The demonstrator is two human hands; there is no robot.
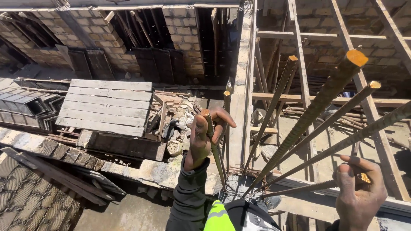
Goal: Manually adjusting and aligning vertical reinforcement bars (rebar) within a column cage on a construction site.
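Observation:
I look down from a height along several rusty ribbed steel bars that rise from a bundle near my feet. My left hand [204, 133] is wrapped around the top of one upright bar [217, 160], thumb up at its tip. My right hand [358, 194], at the lower right, is closed on the end of a low, nearly level bar [299, 188]. The thickest bar [319, 105] leans up to the right, its cut end orange. Two thinner bars [342, 109] fan out beside it, and another bar [274, 100] stands more upright.
Far below lie a grey plank platform [107, 107], rubble and scrap wood [171, 124], and brick walls [107, 42]. A concrete wall top [242, 85] runs away from me. Timber props and formwork [368, 102] fill the right side. A dark sleeve and a hi-vis vest strip [217, 216] show below.

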